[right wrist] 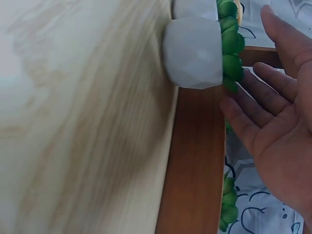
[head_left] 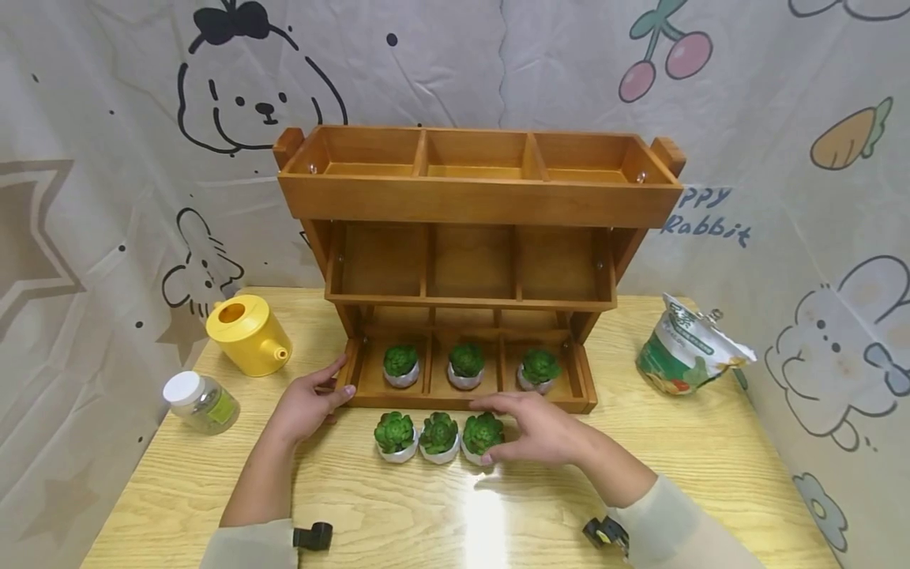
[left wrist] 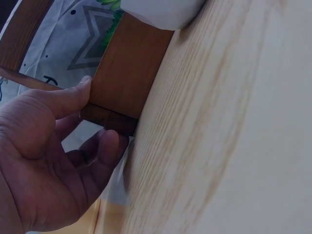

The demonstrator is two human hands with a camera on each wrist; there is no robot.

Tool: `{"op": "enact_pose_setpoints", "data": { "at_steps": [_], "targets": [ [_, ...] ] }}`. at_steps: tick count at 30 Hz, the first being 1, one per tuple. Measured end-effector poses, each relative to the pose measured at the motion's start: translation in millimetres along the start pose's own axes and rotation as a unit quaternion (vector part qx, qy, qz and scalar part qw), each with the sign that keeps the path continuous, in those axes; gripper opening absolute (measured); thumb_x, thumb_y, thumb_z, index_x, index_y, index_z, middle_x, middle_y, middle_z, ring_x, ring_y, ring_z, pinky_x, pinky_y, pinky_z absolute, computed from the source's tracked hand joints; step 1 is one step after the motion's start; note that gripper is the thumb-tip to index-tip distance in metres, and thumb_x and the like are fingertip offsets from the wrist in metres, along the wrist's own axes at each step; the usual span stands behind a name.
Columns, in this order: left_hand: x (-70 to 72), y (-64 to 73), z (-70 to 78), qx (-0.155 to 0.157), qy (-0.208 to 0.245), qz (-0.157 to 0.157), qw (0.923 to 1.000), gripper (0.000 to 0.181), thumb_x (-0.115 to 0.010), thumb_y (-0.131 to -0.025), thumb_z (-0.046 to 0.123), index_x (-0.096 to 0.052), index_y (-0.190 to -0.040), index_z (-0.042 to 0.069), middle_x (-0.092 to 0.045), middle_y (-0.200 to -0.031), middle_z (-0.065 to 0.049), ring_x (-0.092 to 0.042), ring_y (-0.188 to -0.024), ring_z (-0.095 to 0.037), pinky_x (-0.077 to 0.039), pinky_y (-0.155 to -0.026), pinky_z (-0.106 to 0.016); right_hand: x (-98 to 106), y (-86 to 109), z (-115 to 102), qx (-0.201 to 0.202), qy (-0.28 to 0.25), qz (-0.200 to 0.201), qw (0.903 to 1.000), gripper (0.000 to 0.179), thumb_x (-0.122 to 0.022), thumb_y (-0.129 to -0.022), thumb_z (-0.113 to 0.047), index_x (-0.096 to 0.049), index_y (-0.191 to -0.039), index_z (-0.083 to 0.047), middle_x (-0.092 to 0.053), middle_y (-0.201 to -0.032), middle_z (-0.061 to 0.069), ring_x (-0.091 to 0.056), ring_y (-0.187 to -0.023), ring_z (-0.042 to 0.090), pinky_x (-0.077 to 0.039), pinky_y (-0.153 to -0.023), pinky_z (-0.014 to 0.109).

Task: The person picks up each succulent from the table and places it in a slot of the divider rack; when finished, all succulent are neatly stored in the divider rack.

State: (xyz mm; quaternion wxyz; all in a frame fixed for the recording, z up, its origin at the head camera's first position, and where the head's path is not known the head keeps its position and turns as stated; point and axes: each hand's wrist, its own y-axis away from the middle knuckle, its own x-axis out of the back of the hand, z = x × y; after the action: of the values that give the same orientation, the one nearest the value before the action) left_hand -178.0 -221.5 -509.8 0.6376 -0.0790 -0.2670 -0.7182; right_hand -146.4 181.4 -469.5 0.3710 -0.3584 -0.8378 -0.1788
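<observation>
My left hand [head_left: 309, 405] grips the left front corner of a wooden three-tier shelf [head_left: 479, 203]. In the left wrist view the thumb lies on the front board [left wrist: 129, 68] and the other fingers curl at its end. Three potted succulents stand in a row on the table before the shelf: left [head_left: 395, 434], middle [head_left: 439, 435] and right [head_left: 483, 431]. Around the right one hovers my right hand [head_left: 540, 427], fingers extended and thumb apart, fingertips close to its green leaves [right wrist: 233, 58]. Three more potted succulents [head_left: 465, 363] sit one per compartment in the bottom tier.
A yellow watering can [head_left: 249, 336] and a clear jar with a white lid [head_left: 201, 403] stand at the left. Right of the shelf is a clipped green-and-white bag [head_left: 690, 348]. The two upper tiers have bare compartments. Patterned curtain cloth [head_left: 441, 63] hangs behind the table.
</observation>
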Motion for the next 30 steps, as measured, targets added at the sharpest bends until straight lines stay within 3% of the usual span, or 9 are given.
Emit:
{"op": "enact_pose_setpoints", "data": {
  "at_steps": [6, 14, 20, 30],
  "targets": [
    [0.3, -0.2, -0.8, -0.001, -0.004, -0.002, 1.0, 0.068, -0.074, -0.098, 0.034, -0.044, -0.159, 0.027, -0.053, -0.141, -0.024, -0.055, -0.121, -0.034, -0.061, -0.08, -0.037, -4, 5.9, 4, -0.034, -0.015, -0.014, 0.9992, 0.083, -0.09, -0.081, -0.041, -0.052, -0.152, -0.025, -0.053, -0.152, -0.005, -0.057, -0.131, 0.026, -0.047, -0.11, 0.048],
    [-0.2, -1.6, -2.5, -0.001, 0.001, 0.0, 1.0, 0.068, -0.074, -0.098, 0.033, -0.045, -0.159, 0.027, -0.053, -0.14, -0.023, -0.055, -0.12, -0.033, -0.061, -0.079, -0.035, -12, 6.5, 13, -0.03, -0.019, -0.009, 0.9993, 0.095, -0.094, -0.075, -0.036, -0.048, -0.156, -0.02, -0.053, -0.153, -0.001, -0.051, -0.138, 0.022, -0.04, -0.116, 0.045],
    [-0.5, -1.3, -3.2, -0.001, 0.003, 0.001, 1.0, 0.068, -0.074, -0.098, 0.032, -0.045, -0.159, 0.026, -0.053, -0.139, -0.024, -0.056, -0.117, -0.032, -0.061, -0.079, -0.036, -18, 6.3, 18, -0.024, 0.005, -0.002, 0.9997, 0.093, -0.095, -0.074, -0.038, -0.051, -0.153, -0.018, -0.057, -0.149, -0.003, -0.049, -0.14, 0.02, -0.037, -0.119, 0.043],
    [0.3, -2.2, -2.9, 0.002, 0.001, -0.001, 1.0, 0.068, -0.074, -0.098, 0.034, -0.045, -0.159, 0.029, -0.051, -0.142, -0.024, -0.055, -0.12, -0.033, -0.061, -0.079, -0.035, -25, 6.4, 22, -0.005, 0.012, 0.018, 0.9997, 0.083, -0.094, -0.077, -0.023, -0.054, -0.15, -0.016, -0.062, -0.143, 0.0, -0.056, -0.132, 0.021, -0.044, -0.114, 0.044]
  ]
}}
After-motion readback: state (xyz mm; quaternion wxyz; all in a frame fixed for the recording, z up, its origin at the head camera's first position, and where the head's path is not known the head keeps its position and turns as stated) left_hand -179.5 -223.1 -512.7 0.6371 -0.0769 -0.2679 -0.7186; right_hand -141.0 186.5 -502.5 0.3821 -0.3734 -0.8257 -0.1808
